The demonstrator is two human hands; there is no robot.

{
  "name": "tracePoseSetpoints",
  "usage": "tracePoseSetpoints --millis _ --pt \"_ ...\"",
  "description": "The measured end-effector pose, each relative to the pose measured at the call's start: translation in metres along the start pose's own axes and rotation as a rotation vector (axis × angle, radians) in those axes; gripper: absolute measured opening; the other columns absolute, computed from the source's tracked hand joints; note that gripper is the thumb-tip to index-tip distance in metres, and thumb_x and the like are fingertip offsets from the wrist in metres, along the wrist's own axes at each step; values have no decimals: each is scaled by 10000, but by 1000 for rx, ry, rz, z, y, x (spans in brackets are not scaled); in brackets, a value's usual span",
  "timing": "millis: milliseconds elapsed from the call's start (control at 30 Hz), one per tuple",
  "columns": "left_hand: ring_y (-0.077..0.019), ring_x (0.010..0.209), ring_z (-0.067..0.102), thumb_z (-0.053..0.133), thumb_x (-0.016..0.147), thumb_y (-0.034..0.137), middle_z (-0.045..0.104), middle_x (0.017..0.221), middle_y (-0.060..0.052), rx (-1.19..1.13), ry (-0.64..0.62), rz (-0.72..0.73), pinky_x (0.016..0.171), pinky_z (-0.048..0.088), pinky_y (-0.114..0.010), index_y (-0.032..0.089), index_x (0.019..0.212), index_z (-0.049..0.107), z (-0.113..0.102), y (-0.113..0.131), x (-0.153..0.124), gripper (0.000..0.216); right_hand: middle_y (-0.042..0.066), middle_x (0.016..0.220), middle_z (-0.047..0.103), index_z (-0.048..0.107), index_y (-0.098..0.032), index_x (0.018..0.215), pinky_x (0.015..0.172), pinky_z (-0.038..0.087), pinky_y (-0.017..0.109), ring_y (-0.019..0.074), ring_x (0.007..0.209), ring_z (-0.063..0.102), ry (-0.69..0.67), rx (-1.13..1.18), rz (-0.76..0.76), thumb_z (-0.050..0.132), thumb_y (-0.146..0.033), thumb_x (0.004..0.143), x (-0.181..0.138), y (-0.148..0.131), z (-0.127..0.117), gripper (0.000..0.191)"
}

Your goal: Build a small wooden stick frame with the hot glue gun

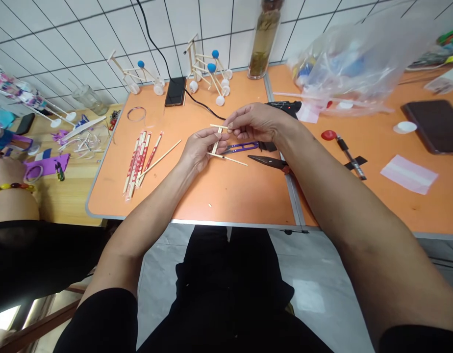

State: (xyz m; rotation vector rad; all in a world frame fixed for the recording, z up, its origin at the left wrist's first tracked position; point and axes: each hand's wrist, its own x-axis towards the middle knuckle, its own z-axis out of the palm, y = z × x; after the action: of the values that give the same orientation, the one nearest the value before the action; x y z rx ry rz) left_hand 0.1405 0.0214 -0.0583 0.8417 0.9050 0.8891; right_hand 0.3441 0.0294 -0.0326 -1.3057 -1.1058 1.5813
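Observation:
Over the orange table (219,191), my left hand (200,148) is closed round a small frame of wooden sticks (216,144). One long stick juts out to the right below the hand. My right hand (253,122) pinches the frame's upper cross stick at its right end. Both hands hover a little above the tabletop. Purple snips (241,146) and dark pliers (267,161) lie just right of the frame.
Wrapped chopsticks (140,162) and a bare stick (161,158) lie to the left. Stick models with blue balls (209,68), a phone (176,90) on a cable, a tall bottle (264,39) and a plastic bag (353,63) stand at the back. Another person's arm (8,189) is at far left.

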Motion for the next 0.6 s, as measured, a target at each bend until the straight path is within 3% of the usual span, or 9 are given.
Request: tracePoseSetpoints --millis 400,600 --pt "-123 649 731 783 903 73 839 881 -81 34 -47 25 725 656 -281 134 901 819 -1 -2 2 71 12 627 633 798 -157 833 662 626 344 136 548 581 -23 -15 -26 1009 -125 734 1 1 -1 235" --pt "-123 644 733 790 900 74 841 875 -75 19 -51 20 706 656 -272 136 920 817 0 -2 1 70 10 625 628 799 -155 804 590 577 289 119 539 556 -9 -14 -25 980 -84 741 0 0 1 204"
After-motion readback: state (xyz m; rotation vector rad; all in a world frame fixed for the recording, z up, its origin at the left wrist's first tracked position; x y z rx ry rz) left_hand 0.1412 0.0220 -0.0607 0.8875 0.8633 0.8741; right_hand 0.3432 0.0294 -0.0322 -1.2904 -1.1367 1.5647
